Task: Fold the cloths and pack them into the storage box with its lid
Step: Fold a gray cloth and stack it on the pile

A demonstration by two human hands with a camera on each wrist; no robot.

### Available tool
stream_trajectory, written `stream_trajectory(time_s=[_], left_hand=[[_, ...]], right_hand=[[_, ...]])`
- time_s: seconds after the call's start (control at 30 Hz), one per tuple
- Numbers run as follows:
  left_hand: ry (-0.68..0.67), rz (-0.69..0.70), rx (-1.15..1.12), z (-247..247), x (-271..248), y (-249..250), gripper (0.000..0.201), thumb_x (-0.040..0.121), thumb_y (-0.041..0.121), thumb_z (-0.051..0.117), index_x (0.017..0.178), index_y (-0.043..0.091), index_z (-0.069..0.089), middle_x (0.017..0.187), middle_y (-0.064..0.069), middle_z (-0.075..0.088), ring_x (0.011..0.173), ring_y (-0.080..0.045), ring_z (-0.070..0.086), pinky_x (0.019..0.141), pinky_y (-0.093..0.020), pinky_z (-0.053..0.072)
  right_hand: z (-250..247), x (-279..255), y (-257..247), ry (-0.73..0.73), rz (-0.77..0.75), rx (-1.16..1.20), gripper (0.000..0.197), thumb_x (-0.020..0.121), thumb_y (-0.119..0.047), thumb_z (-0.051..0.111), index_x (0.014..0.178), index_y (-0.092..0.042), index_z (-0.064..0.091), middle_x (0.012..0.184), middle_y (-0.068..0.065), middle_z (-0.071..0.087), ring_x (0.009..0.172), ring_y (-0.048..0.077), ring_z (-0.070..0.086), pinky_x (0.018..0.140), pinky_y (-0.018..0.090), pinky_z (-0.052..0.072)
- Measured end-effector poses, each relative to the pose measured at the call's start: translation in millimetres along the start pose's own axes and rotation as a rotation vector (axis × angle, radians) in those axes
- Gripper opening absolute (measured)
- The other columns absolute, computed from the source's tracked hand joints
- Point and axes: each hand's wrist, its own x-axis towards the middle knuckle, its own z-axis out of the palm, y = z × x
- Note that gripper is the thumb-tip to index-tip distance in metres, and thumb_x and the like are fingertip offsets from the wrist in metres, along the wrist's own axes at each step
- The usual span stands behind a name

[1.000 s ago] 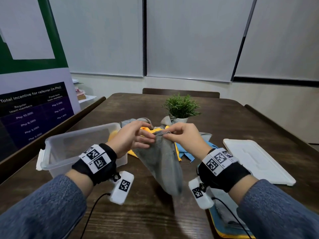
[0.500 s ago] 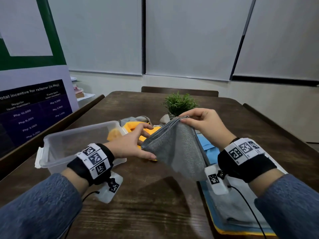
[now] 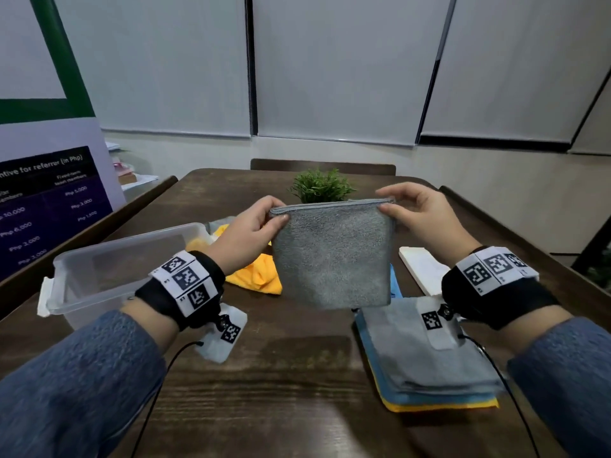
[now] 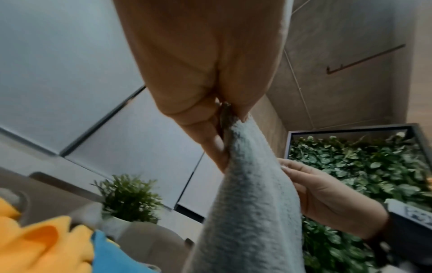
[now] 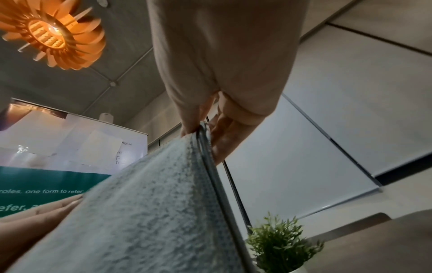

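At far left the box (image 3: 109, 259) sits open on the table (image 3: 281, 391); our left hand (image 3: 246, 238) pinches one top corner of the grey cloth (image 3: 330, 256) and our right hand (image 3: 420, 223) pinches the other, so it hangs doubled in the air above the table's middle. It looks light, soft and limp, likely to sag unless we grip its hemmed corners. The cloth hides most of the loose pile (image 3: 254, 276) behind it, and our right wrist covers part of the lid (image 3: 420, 269) and the folded stack (image 3: 426, 368).
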Motion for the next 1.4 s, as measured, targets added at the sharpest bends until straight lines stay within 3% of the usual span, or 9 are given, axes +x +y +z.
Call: stream_trajectory(time_s=[0.13, 0.3, 0.5, 0.63, 0.73, 0.9, 1.07, 1.17, 1.4], left_hand=[[-0.109, -0.002, -0.109, 32.9, -5.9, 21.9, 0.008, 0.102, 0.018, 0.043, 0.100, 0.018, 0.051, 0.083, 0.000, 0.055, 0.067, -0.006, 0.057, 0.048, -0.027, 0.052], [-0.233, -0.129, -0.296, 87.3, -6.7, 33.9, 0.010, 0.102, 0.023, 0.043, 0.100, 0.019, 0.052, 0.083, 0.005, 0.059, 0.069, -0.005, 0.062, 0.050, -0.033, 0.056], [-0.255, -0.367, -0.285, 168.8, -3.1, -5.2, 0.011, 0.102, 0.024, 0.043, 0.101, 0.017, 0.050, 0.088, -0.004, 0.054, 0.067, -0.009, 0.059, 0.047, -0.022, 0.051], [-0.120, -0.381, -0.030, 202.7, 13.8, -50.0, 0.017, 0.100, 0.028, 0.048, 0.111, 0.016, 0.053, 0.104, -0.010, 0.062, 0.088, -0.021, 0.063, 0.069, -0.032, 0.053], [-0.056, -0.401, 0.071, 214.7, 25.0, -66.1, 0.031, 0.098, 0.032, 0.050, 0.125, 0.016, 0.049, 0.109, -0.010, 0.063, 0.102, -0.026, 0.061, 0.091, -0.042, 0.049], [-0.143, -0.203, 0.230, 216.5, 21.8, -73.2, 0.066, 0.083, 0.059, 0.061, 0.137, 0.025, 0.045, 0.140, -0.003, 0.041, 0.132, -0.018, 0.038, 0.112, -0.036, 0.031], [-0.669, -0.247, 0.487, 225.0, -8.2, -54.8, 0.119, 0.052, 0.088, 0.039, 0.153, 0.028, 0.016, 0.161, 0.004, 0.001, 0.148, -0.021, -0.007, 0.119, -0.052, 0.009], [-0.840, -0.311, 0.577, 234.2, -20.8, -61.6, 0.116, 0.066, 0.087, 0.046, 0.153, 0.031, -0.007, 0.158, 0.008, -0.023, 0.142, -0.022, -0.029, 0.116, -0.060, -0.004], [-0.804, -0.283, 0.573, 256.5, -19.8, -73.3, 0.105, 0.082, 0.066, 0.053, 0.152, 0.024, -0.013, 0.155, 0.002, -0.032, 0.137, -0.027, -0.038, 0.115, -0.048, -0.013]], right_hand=[[-34.4, -19.0, 2.4, 0.036, 0.010, -0.034, 0.017, 0.089, -0.009, 0.066, 0.097, -0.024, 0.069, 0.090, 0.005, 0.058, 0.073, 0.012, 0.059, 0.060, 0.030, 0.055], [-85.0, -40.9, 19.0, 0.081, 0.098, -0.091, 0.019, 0.086, -0.010, 0.069, 0.095, -0.026, 0.070, 0.088, 0.002, 0.057, 0.065, 0.003, 0.056, 0.051, 0.017, 0.048], [-115.5, -56.8, 87.0, 0.099, 0.312, -0.246, 0.018, 0.083, -0.011, 0.073, 0.088, -0.028, 0.069, 0.092, 0.008, 0.063, 0.076, 0.016, 0.060, 0.065, 0.035, 0.050], [-107.8, -53.9, 133.6, 0.116, 0.373, -0.314, 0.015, 0.088, -0.006, 0.067, 0.097, -0.019, 0.066, 0.097, 0.010, 0.060, 0.070, 0.010, 0.056, 0.061, 0.021, 0.047], [-105.7, -50.0, 155.5, 0.052, 0.450, -0.307, 0.030, 0.092, -0.014, 0.064, 0.121, -0.018, 0.058, 0.119, 0.011, 0.056, 0.089, 0.016, 0.060, 0.079, 0.026, 0.050], [-101.1, -71.4, 146.9, -0.319, 0.448, -0.606, 0.068, 0.088, -0.047, 0.063, 0.146, -0.023, 0.034, 0.151, 0.004, 0.032, 0.143, 0.020, 0.024, 0.115, 0.035, 0.023], [-67.9, -108.3, 144.6, -0.622, 0.433, -0.778, 0.091, 0.082, -0.072, 0.047, 0.154, -0.028, 0.013, 0.162, 0.007, 0.001, 0.148, 0.025, -0.012, 0.120, 0.051, 0.003], [-63.1, -122.1, 161.0, -0.717, 0.470, -0.877, 0.101, 0.073, -0.084, 0.033, 0.154, -0.034, -0.002, 0.161, 0.005, -0.015, 0.146, 0.022, -0.021, 0.119, 0.051, -0.005], [-74.5, -127.7, 190.9, -0.683, 0.454, -0.825, 0.114, 0.053, -0.097, 0.018, 0.150, -0.043, -0.008, 0.160, -0.005, -0.021, 0.145, 0.013, -0.025, 0.117, 0.056, -0.001]])
